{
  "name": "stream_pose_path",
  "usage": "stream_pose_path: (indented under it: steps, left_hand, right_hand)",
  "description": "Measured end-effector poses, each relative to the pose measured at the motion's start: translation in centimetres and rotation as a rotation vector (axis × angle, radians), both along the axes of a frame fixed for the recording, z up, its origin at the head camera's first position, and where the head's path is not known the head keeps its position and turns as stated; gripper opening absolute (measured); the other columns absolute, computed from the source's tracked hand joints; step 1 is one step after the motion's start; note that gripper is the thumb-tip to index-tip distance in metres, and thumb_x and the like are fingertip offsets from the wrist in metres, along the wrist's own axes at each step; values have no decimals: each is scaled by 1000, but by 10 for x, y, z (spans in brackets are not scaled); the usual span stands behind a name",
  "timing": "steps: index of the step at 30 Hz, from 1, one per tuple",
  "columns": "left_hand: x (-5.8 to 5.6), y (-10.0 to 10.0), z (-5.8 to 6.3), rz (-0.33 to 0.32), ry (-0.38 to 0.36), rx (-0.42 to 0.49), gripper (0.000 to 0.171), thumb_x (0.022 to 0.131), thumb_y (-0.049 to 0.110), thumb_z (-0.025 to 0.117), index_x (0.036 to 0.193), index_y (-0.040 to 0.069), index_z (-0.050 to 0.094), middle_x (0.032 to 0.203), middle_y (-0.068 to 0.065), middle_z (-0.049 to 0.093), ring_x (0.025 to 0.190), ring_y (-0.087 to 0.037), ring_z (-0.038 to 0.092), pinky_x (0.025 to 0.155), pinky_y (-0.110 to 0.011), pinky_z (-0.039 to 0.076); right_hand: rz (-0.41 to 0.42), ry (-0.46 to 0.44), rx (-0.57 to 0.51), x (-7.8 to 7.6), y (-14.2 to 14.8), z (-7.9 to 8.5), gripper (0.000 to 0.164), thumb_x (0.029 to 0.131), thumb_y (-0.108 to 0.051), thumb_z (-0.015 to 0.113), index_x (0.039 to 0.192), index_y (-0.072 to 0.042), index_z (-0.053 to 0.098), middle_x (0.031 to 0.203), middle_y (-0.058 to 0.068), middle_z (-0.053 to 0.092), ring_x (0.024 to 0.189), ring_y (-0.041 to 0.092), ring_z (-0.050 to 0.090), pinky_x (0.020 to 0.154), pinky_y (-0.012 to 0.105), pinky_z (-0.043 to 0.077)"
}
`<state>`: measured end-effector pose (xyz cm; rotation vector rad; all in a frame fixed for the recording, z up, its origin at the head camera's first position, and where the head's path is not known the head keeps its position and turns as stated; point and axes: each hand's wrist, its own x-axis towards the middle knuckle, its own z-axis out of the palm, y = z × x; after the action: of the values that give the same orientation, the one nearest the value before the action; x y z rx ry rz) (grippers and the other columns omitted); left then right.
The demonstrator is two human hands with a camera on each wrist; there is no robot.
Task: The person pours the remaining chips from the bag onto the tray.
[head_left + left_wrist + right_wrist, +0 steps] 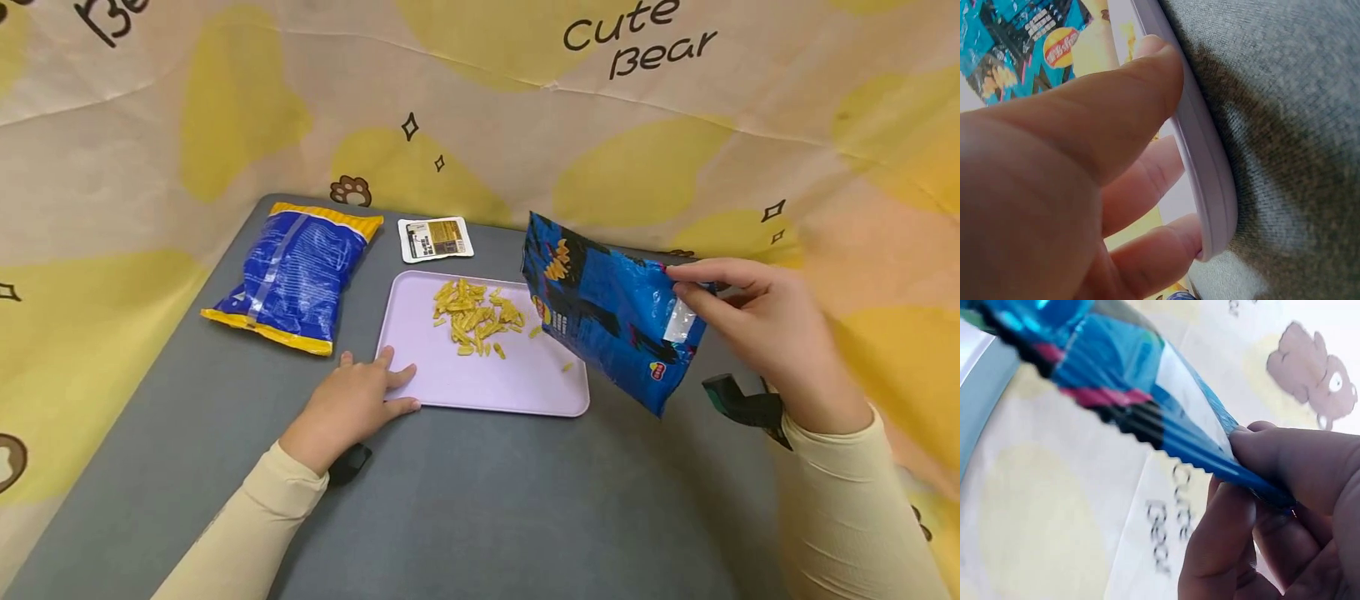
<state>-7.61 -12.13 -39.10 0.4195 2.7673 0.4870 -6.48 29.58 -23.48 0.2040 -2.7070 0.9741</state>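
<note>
Pinched between the thumb and fingers of my right hand is a blue snack bag, held by one end and tilted over the right side of a pale lilac tray. In the right wrist view the bag's crimped edge runs into the grip. Several ridged yellow chips lie heaped on the tray, with a few loose ones nearer the bag. My left hand has its fingers spread over the tray's near left corner. The left wrist view shows its thumb touching the rim.
Left of the tray lies a full blue bag with yellow ends. A small white-edged packet sits behind the tray. Patterned cloth hangs along the back of the grey table.
</note>
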Motion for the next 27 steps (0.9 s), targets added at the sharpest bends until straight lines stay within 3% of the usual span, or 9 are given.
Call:
stream_pose_path:
  steps: [6, 11, 13, 16, 19, 23, 25, 27]
  left_hand:
    - [-1, 0, 1, 3, -15, -9, 60, 99, 43, 75, 152, 20, 60, 162, -26, 40, 135, -76, 30, 102, -83, 35]
    - [0, -1, 0, 7, -16, -3, 60, 99, 44, 75, 152, 19, 60, 162, -26, 40, 135, -76, 30, 101, -83, 35]
    - [0, -1, -1, 6, -13, 1, 60, 99, 44, 75, 152, 19, 60, 161, -27, 41, 135, -76, 30, 101, -83, 36]
    - [2, -3, -1, 2, -5, 5, 60, 99, 43, 75, 151, 18, 61, 160, -28, 42, 134, -77, 30, 102, -83, 35]
    - [4, -4, -2, -4, 0, 11, 60, 99, 43, 75, 151, 17, 60, 160, -29, 42, 133, -78, 30, 102, -83, 34]
    - [3, -3, -3, -7, 7, 12, 61, 99, 43, 75, 152, 17, 60, 160, -29, 41, 133, -78, 31, 101, -83, 35]
    - [3, -2, -3, -7, 8, 10, 61, 99, 43, 75, 152, 17, 60, 160, -29, 41, 133, -78, 31, 101, -83, 35]
    - [1, -1, -3, -5, 3, 6, 61, 99, 43, 74, 152, 18, 59, 161, -28, 41, 134, -77, 30, 101, -83, 35]
  right_hand:
    - [-106, 40, -48, 9, 27, -8, 25, 98, -9, 78, 122, -6, 81, 101, -33, 70, 73, -1, 67, 63, 10, 51]
    - [-211, 88, 73, 16, 47, -15, 24, 99, -13, 77, 122, -8, 81, 101, -39, 62, 73, -10, 59, 55, 11, 46]
    - [-236, 105, 124, 19, 53, -20, 24, 99, -13, 76, 123, -11, 82, 105, -28, 68, 72, -14, 56, 52, 11, 44]
    - [-234, 139, 192, 22, 59, -28, 25, 99, -10, 76, 123, -11, 81, 111, -1, 77, 73, -17, 52, 53, 9, 41]
    - [-200, 242, 298, 26, 63, -40, 26, 97, 0, 74, 120, -7, 82, 110, 19, 78, 73, -1, 56, 57, 12, 36]
    - [-150, 359, 421, 30, 60, -60, 30, 93, 12, 68, 117, 0, 81, 110, 21, 78, 80, 35, 66, 66, 31, 43]
    - [-133, 366, 447, 32, 56, -70, 34, 92, 16, 65, 118, 1, 80, 116, 21, 77, 77, 39, 67, 60, 38, 45]
    - [-124, 344, 461, 35, 52, -79, 40, 91, 18, 64, 123, 0, 78, 122, 21, 75, 67, 37, 64, 51, 39, 42]
